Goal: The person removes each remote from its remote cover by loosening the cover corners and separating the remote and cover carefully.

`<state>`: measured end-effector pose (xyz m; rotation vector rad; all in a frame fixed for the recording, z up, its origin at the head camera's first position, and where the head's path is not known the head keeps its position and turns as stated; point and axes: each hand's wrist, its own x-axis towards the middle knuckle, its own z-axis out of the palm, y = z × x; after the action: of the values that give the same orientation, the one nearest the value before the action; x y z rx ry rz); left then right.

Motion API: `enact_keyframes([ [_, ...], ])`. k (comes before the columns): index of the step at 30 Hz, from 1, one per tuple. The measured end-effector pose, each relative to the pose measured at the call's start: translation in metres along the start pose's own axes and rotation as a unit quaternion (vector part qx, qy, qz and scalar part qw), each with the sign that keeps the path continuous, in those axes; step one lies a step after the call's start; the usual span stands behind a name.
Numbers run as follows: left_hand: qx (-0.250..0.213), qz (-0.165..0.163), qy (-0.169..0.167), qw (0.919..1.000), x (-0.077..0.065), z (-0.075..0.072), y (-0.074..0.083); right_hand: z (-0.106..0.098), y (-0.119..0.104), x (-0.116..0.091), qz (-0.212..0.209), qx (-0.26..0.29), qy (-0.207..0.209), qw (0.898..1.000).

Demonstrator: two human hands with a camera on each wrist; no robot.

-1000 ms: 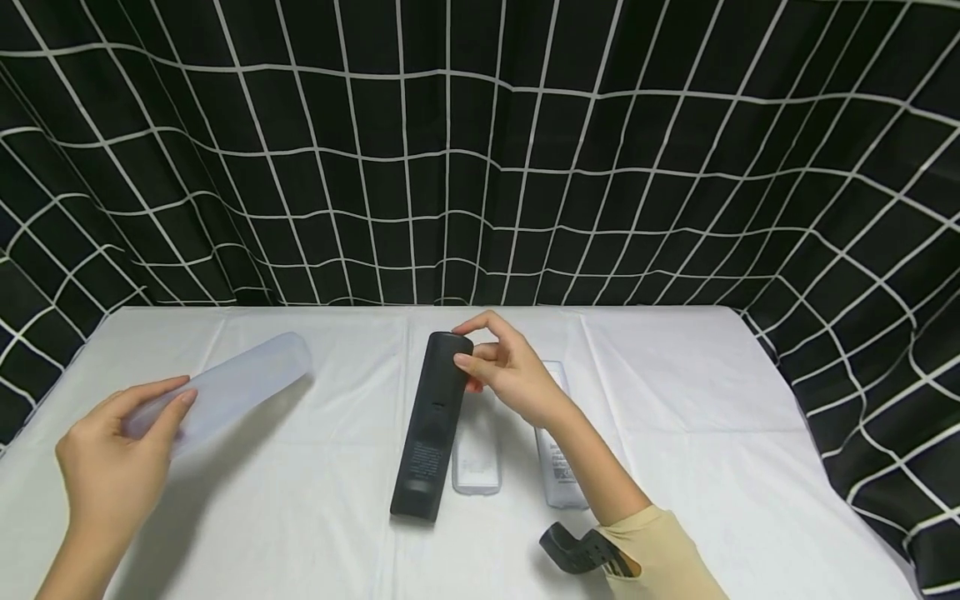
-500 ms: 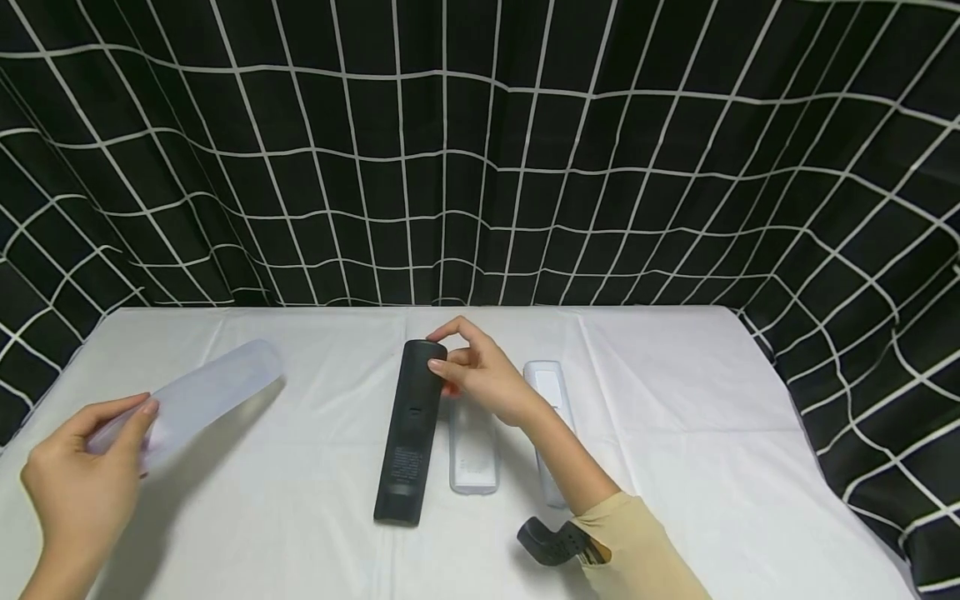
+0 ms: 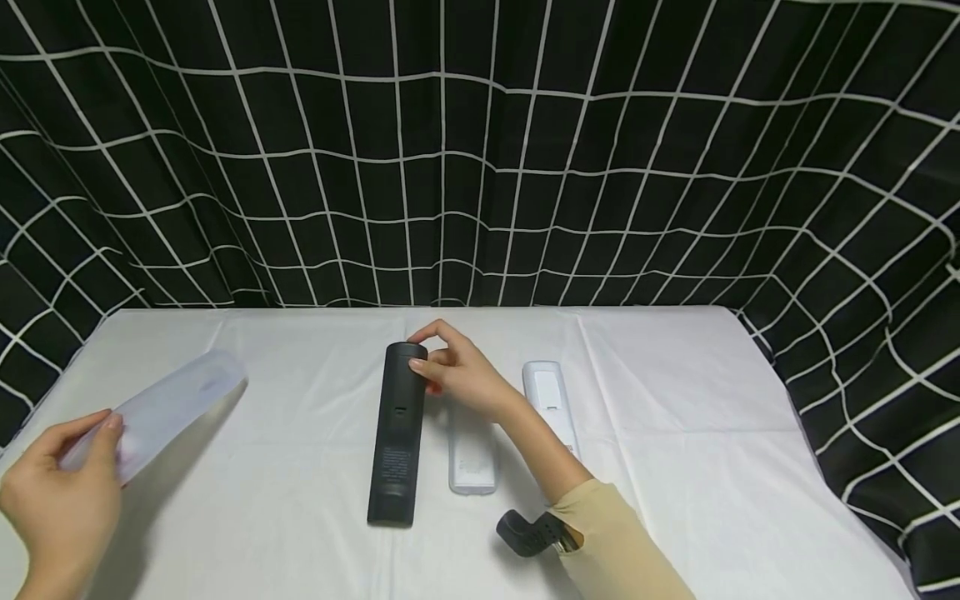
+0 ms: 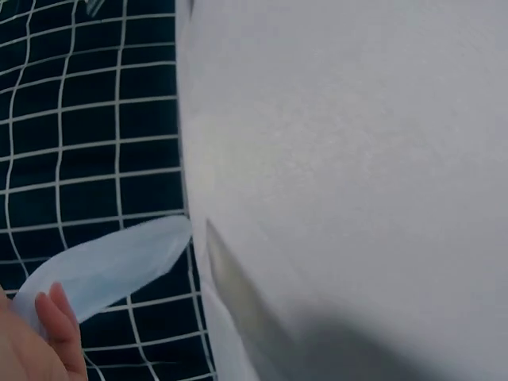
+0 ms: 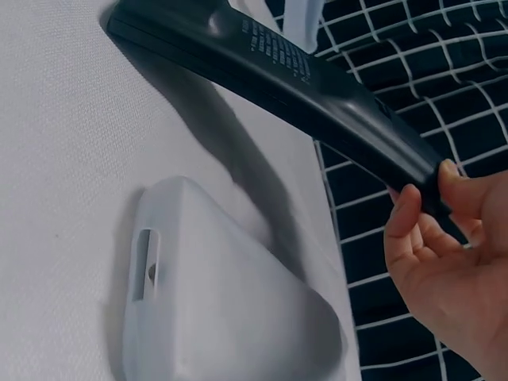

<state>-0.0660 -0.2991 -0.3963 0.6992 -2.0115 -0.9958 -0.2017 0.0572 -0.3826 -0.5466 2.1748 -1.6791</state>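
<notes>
My left hand (image 3: 63,500) pinches a translucent, pale sleeve-like cover (image 3: 168,408) by its near end, its far end raised over the left of the table. In the left wrist view the same cover (image 4: 111,266) looks long and soft, with a rounded tip. Thumb and fingers of my right hand (image 3: 465,379) pinch the far end of a black remote control (image 3: 393,442), back side up with small printed text. The right wrist view shows this remote (image 5: 294,87) tilted, its gripped end lifted and its other end low at the cloth.
Right of the black remote lies a white remote (image 3: 472,458) in a clear cover, partly under my right hand. Another white remote (image 3: 547,387) lies farther right, crossed by my forearm. A black curved mount (image 3: 525,533) sits at my right sleeve. A black grid curtain (image 3: 465,192) hangs behind the white table.
Both hands have shifted left, the left with the cover and the right with the black remote. The remote now stands straighter in view, and the right white remote shows more.
</notes>
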Motion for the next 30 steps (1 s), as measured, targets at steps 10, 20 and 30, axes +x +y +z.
enact_keyframes([
  [10,0.002,-0.091,-0.012,0.9958,-0.003,-0.006,-0.010,0.005,0.011,0.010,0.007,0.004,0.001,1.000],
  [20,0.102,-0.128,-0.112,0.9802,0.002,-0.015,-0.028,0.011,0.014,0.017,0.024,-0.011,0.010,1.000],
  [30,0.229,-0.126,-0.243,0.9342,0.004,-0.025,-0.040,0.016,0.025,0.022,0.045,-0.023,0.035,0.998],
])
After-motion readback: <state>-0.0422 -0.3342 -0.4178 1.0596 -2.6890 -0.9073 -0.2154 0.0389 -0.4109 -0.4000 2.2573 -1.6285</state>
